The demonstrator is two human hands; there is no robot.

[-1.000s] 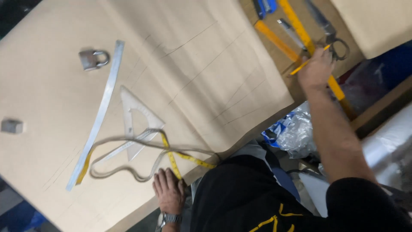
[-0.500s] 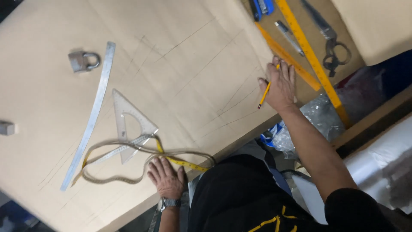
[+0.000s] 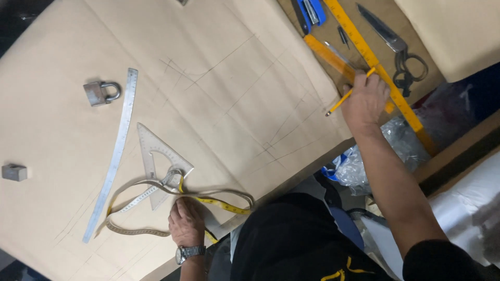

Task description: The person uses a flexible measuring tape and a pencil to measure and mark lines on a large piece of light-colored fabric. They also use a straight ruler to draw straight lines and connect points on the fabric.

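Marking-out seems in hand: right hand (image 3: 364,101) fingers pinch a yellow pencil (image 3: 350,91) by the paper's (image 3: 219,88) edge, while left hand (image 3: 186,224), fingers spread, presses the tape measure (image 3: 219,202); next likely needs steady ruling.

On the paper (image 3: 219,67), the padlock (image 3: 99,92) lies left of the curved ruler (image 3: 115,156); the set square (image 3: 156,156) lies right of it.

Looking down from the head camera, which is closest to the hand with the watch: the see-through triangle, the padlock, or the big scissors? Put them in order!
From the left hand, near the bottom edge:
1. Clear triangle, just above the hand.
2. Padlock, farther up on the brown paper, toward the left of the picture.
3. Scissors, far across at the top right, beyond the right hand.
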